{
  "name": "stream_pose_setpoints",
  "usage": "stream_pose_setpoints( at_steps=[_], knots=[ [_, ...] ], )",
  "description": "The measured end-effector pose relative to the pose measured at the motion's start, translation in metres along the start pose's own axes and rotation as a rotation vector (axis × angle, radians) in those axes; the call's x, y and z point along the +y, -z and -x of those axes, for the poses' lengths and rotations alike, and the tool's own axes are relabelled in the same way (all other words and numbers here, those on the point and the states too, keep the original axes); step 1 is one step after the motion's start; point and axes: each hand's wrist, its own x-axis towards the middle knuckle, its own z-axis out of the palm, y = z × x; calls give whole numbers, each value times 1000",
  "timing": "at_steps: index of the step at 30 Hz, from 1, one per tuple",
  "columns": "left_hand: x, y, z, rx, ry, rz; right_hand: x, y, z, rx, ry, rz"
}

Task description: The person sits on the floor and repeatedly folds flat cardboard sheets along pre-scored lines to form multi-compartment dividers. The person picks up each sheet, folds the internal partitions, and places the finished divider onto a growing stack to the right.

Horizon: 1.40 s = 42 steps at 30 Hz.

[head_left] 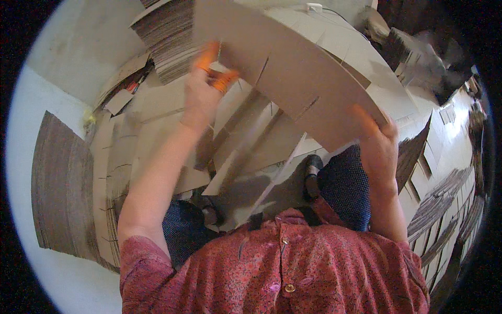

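Note:
A wide brown cardboard sheet (298,78) with several narrow slots along its lower edge is raised in front of me. At its right end my right hand (380,138) is closed on the edge, its fingers blurred over the near face. My left hand (204,83) is at the sheet's lower left corner. Orange coverings wrap its fingers, which are blurred and spread apart; a fingertip overlaps the cardboard, and no firm grip shows. Below the sheet, slotted cardboard pieces (246,141) lie crossed between my hands and my knees.
A thick cardboard stack (170,39) stands at the far left, another stack (63,183) at the left edge. More slotted cardboard piles (439,209) fill the right side. A white box with a cable (314,7) lies at the back. Small red-handled tools (133,86) lie at left.

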Motion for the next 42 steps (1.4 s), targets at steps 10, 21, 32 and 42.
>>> stream_pose_setpoints(
  at_steps=[10,21,32,42],
  knots=[
    [-66,16,-36,-44,235,210,5,0,31,-156,163,179],
    [-79,29,-10,-214,524,-189,40,-6,38,-222,174,227],
    [-45,20,18,-513,353,-138,20,0,16,-511,309,624],
    [-147,49,23,-377,322,-728,62,-2,-14,-363,438,721]
  ],
)
